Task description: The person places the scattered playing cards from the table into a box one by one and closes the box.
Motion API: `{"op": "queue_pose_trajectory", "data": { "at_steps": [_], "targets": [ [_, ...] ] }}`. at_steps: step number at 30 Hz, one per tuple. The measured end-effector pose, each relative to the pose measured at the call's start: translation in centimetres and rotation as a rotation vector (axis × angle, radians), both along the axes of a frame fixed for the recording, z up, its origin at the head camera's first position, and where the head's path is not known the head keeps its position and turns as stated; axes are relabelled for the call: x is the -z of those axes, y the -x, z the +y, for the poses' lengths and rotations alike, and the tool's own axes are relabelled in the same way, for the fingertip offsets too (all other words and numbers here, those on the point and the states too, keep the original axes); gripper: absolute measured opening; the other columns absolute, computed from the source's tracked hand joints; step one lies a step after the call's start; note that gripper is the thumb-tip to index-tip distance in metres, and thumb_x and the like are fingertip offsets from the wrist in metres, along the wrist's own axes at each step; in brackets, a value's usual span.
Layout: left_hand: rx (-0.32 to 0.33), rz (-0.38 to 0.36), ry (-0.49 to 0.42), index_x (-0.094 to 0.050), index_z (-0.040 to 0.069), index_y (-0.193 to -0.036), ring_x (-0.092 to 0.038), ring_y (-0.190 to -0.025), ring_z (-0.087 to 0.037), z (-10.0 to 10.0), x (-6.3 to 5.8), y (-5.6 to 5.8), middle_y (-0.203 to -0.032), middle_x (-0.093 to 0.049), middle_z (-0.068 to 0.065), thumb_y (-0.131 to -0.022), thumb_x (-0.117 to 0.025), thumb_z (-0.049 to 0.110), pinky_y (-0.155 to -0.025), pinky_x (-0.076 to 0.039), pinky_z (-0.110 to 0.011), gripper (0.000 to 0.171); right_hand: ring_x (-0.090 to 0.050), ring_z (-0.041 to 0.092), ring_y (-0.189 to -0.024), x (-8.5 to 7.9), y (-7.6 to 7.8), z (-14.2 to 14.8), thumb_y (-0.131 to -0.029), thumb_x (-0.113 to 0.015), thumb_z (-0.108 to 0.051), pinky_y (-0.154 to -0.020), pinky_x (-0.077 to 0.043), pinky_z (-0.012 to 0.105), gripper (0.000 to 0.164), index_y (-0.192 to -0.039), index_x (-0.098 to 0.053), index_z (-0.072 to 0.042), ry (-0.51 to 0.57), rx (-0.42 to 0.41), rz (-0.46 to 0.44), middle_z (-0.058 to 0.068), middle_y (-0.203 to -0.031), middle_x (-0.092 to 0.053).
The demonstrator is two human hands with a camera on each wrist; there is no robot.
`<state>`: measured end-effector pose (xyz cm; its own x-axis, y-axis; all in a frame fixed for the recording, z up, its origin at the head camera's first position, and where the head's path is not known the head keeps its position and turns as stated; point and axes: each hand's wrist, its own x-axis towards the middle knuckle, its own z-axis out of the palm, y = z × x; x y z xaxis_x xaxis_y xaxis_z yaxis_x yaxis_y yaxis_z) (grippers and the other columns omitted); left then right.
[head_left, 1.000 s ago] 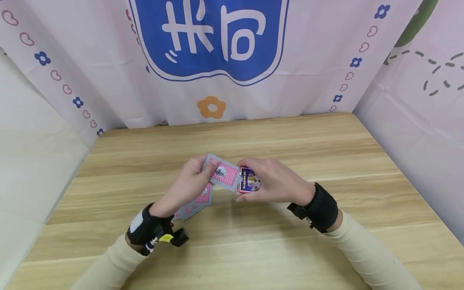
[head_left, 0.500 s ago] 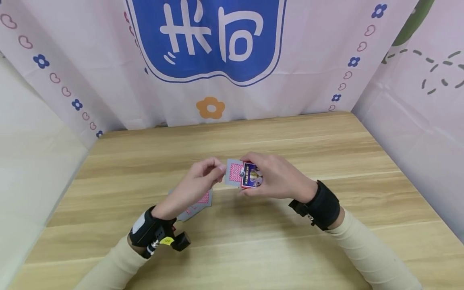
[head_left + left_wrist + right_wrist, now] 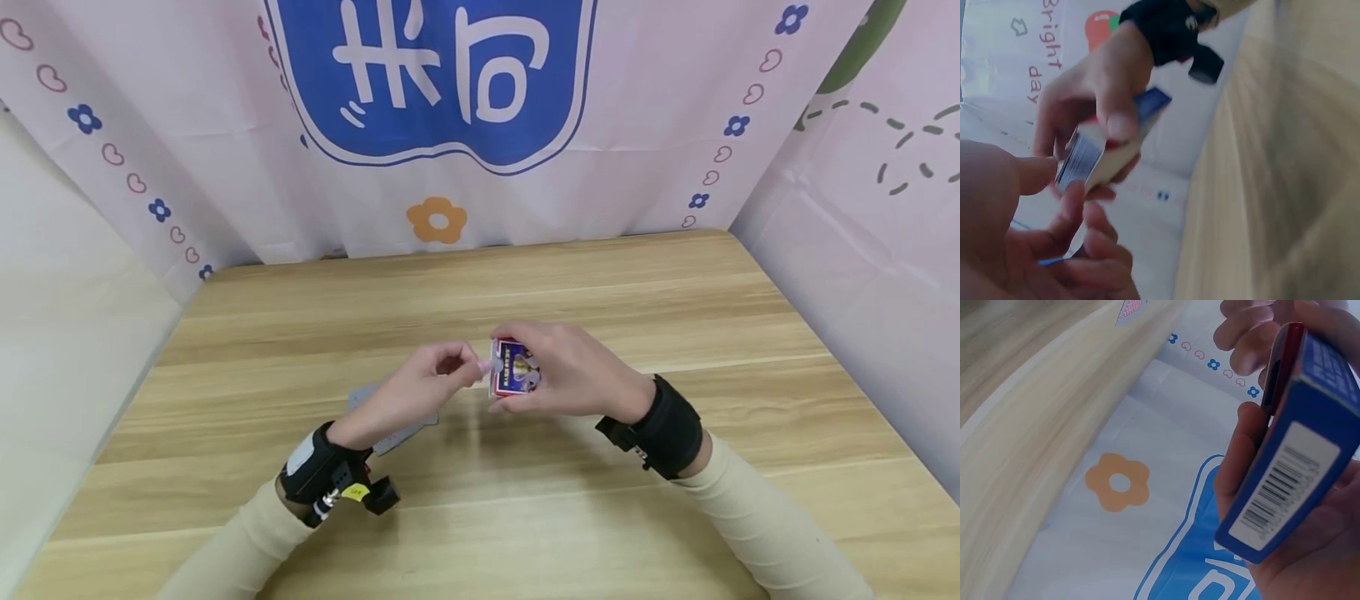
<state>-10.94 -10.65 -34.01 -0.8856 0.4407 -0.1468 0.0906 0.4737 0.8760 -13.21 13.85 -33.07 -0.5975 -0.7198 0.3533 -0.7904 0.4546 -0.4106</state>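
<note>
A small blue and red playing card box is gripped in my right hand, thumb and fingers at its long edges. Its open end faces left, and the left wrist view shows the ends of a stack of playing cards inside it. Right at this opening are the thumb and index fingertip of my left hand, touching the card ends from either side. Other playing cards lie loosely spread on the table, partly hidden under my left hand and wrist.
The light wooden table reaches back to a white curtain with a blue emblem. White cloth walls stand to the left and right. Each wrist wears a black strap with a small camera.
A pink-backed card, first held in my left hand, was let go half inside the box and now sits in it. My left hand has moved right, up to the opening; my right hand keeps the box.
</note>
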Motion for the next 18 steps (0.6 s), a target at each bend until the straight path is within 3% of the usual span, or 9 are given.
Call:
{"op": "queue_pose_trajectory", "data": {
  "at_steps": [3, 7, 10, 12, 14, 18],
  "targets": [
    [0.021, 0.101, 0.099, -0.070, 0.013, -0.108, -0.061, -0.100, -0.028, -1.0, 0.2, 1.2, -0.109, -0.068, -0.010, -0.110, -0.054, 0.038, -0.082, -0.048, -0.034, 0.029, -0.064, 0.006, -0.079, 0.0, 0.1, 0.1, -0.077, -0.094, -0.044, -0.070, -0.054, 0.022, 0.074, -0.132, -0.062, -0.006, -0.009, 0.009, -0.005, 0.002, -0.105, -0.073],
    [0.050, 0.187, 0.335, -0.071, 0.007, -0.115, -0.063, -0.094, -0.022, -3.0, 1.1, 2.9, -0.110, -0.070, -0.009, -0.102, -0.070, 0.027, -0.076, -0.053, -0.033, 0.024, -0.064, 0.007, -0.080, 0.2, 0.1, 0.1, -0.076, -0.094, -0.044, -0.071, -0.054, 0.023, 0.075, -0.132, -0.062, -0.007, -0.021, 0.014, -0.005, 0.002, -0.107, -0.073],
    [0.084, 0.175, 0.540, -0.068, 0.005, -0.123, -0.062, -0.101, -0.022, -4.3, 2.0, 3.5, -0.120, -0.068, -0.013, -0.094, -0.080, 0.025, -0.078, -0.055, -0.035, 0.038, -0.065, 0.008, -0.082, 0.2, 0.1, 0.0, -0.076, -0.094, -0.041, -0.073, -0.055, 0.024, 0.075, -0.133, -0.061, -0.006, -0.034, 0.010, -0.015, 0.003, -0.108, -0.074],
    [0.095, 0.155, 0.625, -0.065, 0.005, -0.129, -0.060, -0.110, -0.025, -4.8, 2.4, 3.8, -0.129, -0.065, -0.014, -0.089, -0.085, 0.025, -0.083, -0.055, -0.035, 0.049, -0.065, 0.008, -0.083, 0.3, 0.2, 0.0, -0.076, -0.094, -0.040, -0.074, -0.056, 0.024, 0.075, -0.133, -0.061, -0.006, -0.042, 0.009, -0.022, 0.003, -0.108, -0.074],
    [0.087, 0.125, 0.670, -0.063, 0.007, -0.132, -0.056, -0.117, -0.027, -5.0, 2.8, 4.1, -0.134, -0.063, -0.014, -0.085, -0.088, 0.027, -0.082, -0.054, -0.034, 0.057, -0.065, 0.009, -0.083, 0.4, 0.2, 0.0, -0.076, -0.094, -0.041, -0.074, -0.056, 0.024, 0.075, -0.133, -0.061, -0.006, -0.045, 0.010, -0.026, 0.003, -0.108, -0.074],
    [0.051, 0.078, 0.674, -0.063, 0.011, -0.132, -0.054, -0.117, -0.028, -5.2, 3.1, 4.5, -0.138, -0.060, -0.015, -0.082, -0.091, 0.027, -0.074, -0.052, -0.030, 0.060, -0.066, 0.008, -0.084, 0.4, 0.3, -0.1, -0.076, -0.094, -0.041, -0.074, -0.056, 0.024, 0.075, -0.132, -0.061, -0.005, -0.037, 0.003, -0.026, 0.003, -0.108, -0.074]
  ]
}}
